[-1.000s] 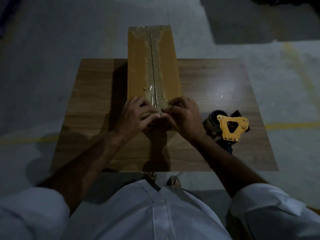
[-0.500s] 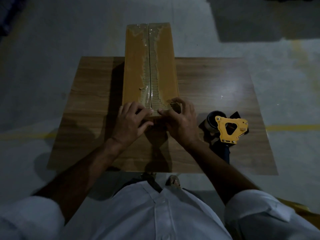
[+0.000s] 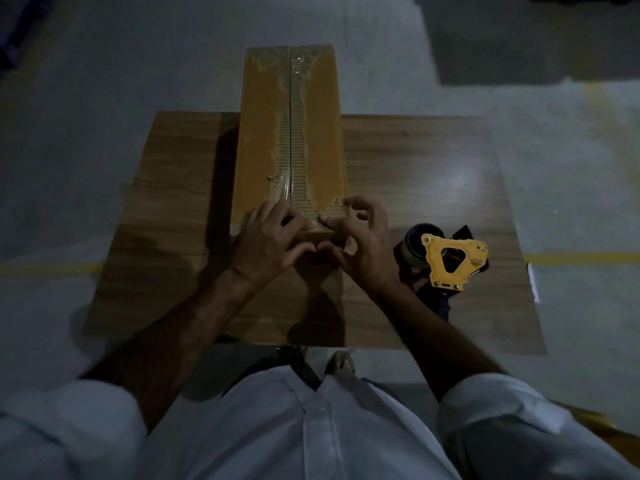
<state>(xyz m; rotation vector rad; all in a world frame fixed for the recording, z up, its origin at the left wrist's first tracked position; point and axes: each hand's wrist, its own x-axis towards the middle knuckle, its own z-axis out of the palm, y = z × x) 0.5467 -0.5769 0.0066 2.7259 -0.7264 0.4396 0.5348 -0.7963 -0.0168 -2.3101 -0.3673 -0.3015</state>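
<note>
A long brown cardboard box lies lengthwise on a small wooden table, its far end sticking out past the table's back edge. Torn paper and clear tape run along its centre seam. My left hand and my right hand meet at the box's near end. Both pinch at the tape or flap edge there, at the seam. The right hand's other fingers are lifted and curled above the box corner. The exact thing pinched is hidden by the fingers.
A yellow tape dispenser with a tape roll lies on the table just right of my right hand. Grey concrete floor with a yellow line surrounds the table. The table's left half shows bare wood.
Both hands stay at the box's near end, working at the seam. The right hand's fingers have lifted and spread a little. The view has shifted slightly.
</note>
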